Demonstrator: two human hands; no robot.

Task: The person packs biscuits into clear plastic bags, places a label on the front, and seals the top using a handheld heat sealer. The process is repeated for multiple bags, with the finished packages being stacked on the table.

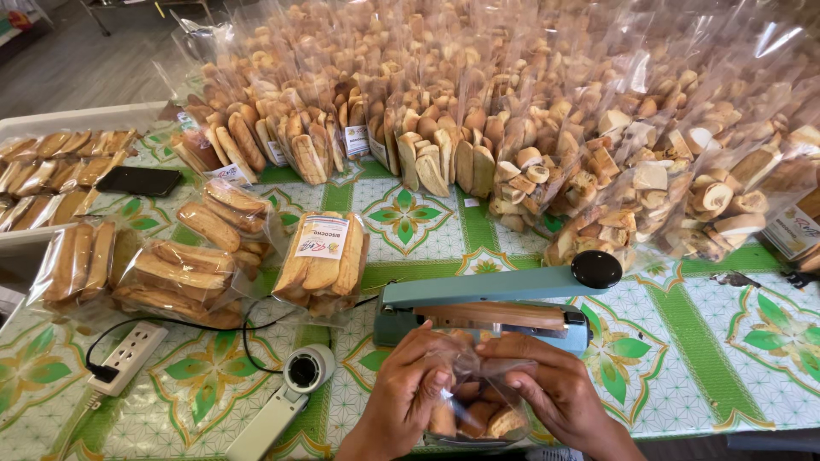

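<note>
Both my hands pinch the top of a clear plastic bag of toasted bread slices at the near table edge. My left hand grips the bag's left side. On the right side, my right hand holds the bunched film. Just beyond my fingers lies a teal impulse heat sealer with its arm raised; its black knob is at the right end. The bag's neck sits in front of the sealer's bar, apart from it.
Many filled clear bags of bread slices crowd the far half of the green-patterned tablecloth. Sealed bags lie at left near a white tray and a black phone. A white power strip and tape dispenser lie at near left.
</note>
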